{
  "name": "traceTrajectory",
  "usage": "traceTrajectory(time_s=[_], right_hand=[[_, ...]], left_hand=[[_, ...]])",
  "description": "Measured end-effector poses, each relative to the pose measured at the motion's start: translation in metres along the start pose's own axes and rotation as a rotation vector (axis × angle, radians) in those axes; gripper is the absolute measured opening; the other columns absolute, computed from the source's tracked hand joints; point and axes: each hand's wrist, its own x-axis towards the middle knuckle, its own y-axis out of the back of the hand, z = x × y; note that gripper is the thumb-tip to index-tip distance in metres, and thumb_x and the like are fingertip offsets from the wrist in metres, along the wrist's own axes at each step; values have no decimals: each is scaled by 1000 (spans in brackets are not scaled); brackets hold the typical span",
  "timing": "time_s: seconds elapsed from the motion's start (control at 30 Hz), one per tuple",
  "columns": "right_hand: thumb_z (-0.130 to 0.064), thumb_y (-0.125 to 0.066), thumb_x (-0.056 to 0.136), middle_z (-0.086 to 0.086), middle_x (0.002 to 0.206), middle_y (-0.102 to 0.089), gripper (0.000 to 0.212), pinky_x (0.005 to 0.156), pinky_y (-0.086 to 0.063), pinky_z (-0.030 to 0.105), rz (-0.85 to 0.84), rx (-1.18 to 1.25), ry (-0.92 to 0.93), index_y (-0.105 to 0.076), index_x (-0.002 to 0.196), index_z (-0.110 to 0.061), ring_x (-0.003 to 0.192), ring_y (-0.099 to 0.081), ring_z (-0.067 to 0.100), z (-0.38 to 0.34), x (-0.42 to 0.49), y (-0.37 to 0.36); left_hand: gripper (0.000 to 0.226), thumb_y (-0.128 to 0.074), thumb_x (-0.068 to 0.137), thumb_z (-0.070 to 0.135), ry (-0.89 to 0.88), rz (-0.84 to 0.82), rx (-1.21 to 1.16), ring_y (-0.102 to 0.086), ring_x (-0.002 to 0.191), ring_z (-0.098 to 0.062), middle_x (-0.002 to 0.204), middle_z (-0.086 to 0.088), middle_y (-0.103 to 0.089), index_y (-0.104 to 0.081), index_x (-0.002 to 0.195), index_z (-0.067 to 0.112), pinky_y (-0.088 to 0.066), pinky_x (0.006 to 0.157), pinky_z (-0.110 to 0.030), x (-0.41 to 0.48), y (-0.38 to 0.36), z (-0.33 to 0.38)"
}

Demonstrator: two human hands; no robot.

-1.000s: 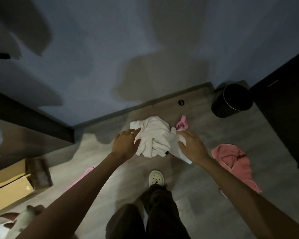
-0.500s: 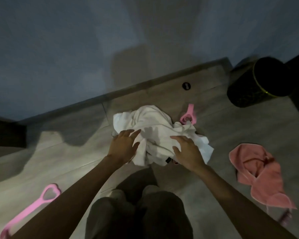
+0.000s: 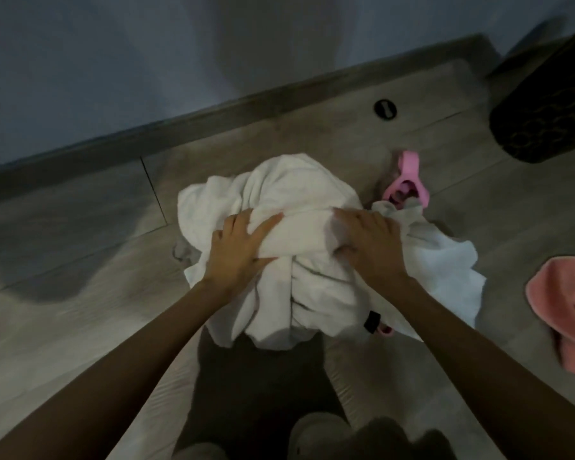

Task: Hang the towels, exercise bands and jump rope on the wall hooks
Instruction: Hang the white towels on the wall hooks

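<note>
Head camera view, dim and softened by motion blur, looking down at a grey wood-look floor (image 3: 80,247) where it meets a bluish wall (image 3: 146,61). Much is only partly seen: a pink towel (image 3: 565,310) lies crumpled at the right and is cut off by the frame edge, a dark patterned bin (image 3: 545,121) is clipped at the upper right corner, and a pink exercise band (image 3: 409,180) shows only its looped end, the rest hidden under the white towel (image 3: 299,190). At that towel's near right edge a small black tab and a bit of pink (image 3: 377,323) poke out, too small to identify. A small round black fitting (image 3: 385,108) sits in the floor near the wall. The person's dark trousers and a pale shoe (image 3: 316,429) blur together at the bottom. The white towel lies bunched in a heap on the floor at the centre, with both hands on top. The left hand (image 3: 236,250) rests on it with fingers (image 3: 238,224) nearly straight and slightly spread, thumb held out to the side, pressing the cloth. The right hand (image 3: 372,244) has its fingers (image 3: 349,217) bent, their tips sunk into the folds, gripping a bunch of cloth. Compared with half a second ago, the view has dropped closer, both hands have reached further onto the heap, the pink towel has slid partly out of frame, and a second pink band at the lower left is no longer in view.
</note>
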Motion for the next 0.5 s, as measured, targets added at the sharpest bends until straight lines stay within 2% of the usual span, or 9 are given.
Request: traceTrajectory(time_s=[0.07,0.13,0.2,0.27,0.33,0.4,0.5], right_hand=[[-35,-48,76,8,107,-65,48,81,-42,44,68,16,61,-58,121,-22,95,-60,33,1,4,1],[-35,-35,82,11,97,-67,48,74,-46,42,125,110,105,-61,118,-17,86,-63,34,-5,7,12],[-32,-34,89,13,97,-67,45,69,-48,35,194,246,111,-58,122,-14,83,-64,31,-19,11,32],[-28,-39,94,11,106,-67,38,69,-44,26,255,341,116,-53,127,-15,86,-64,26,-36,18,55],[-23,-45,96,9,109,-65,31,69,-48,28,270,453,142,-48,127,-17,89,-63,22,-52,25,80],[-23,-48,96,6,105,-63,27,68,-52,35,306,506,180,-46,122,-18,86,-62,21,-67,33,106],[-26,-44,97,-4,95,-59,18,61,-44,27,335,504,198,-50,113,-21,79,-56,14,-82,49,136]], left_hand=[[58,-43,84,58,-20,41,-67,-43,112,-34,130,-15,-44,-37,137,34,-45,83,-44,1,2,-7],[51,-46,84,54,-14,85,-171,-43,111,-32,129,-14,-43,-47,128,28,-44,84,-38,1,9,-12],[50,-51,83,52,14,142,-287,-43,112,-30,128,-14,-45,-52,122,23,-38,89,-33,1,26,-14],[47,-60,81,45,40,211,-390,-47,109,-26,121,-14,-53,-58,116,13,-37,90,-31,3,52,-16],[38,-67,81,33,69,309,-452,-54,99,-21,107,-11,-62,-63,109,7,-40,82,-25,9,85,-21],[26,-68,82,25,107,423,-489,-58,89,-13,94,-2,-65,-65,102,9,-39,72,-21,18,127,-29],[18,-68,83,30,68,479,-441,-57,70,-3,79,3,-64,-66,93,15,-42,64,-20,30,190,-37]])
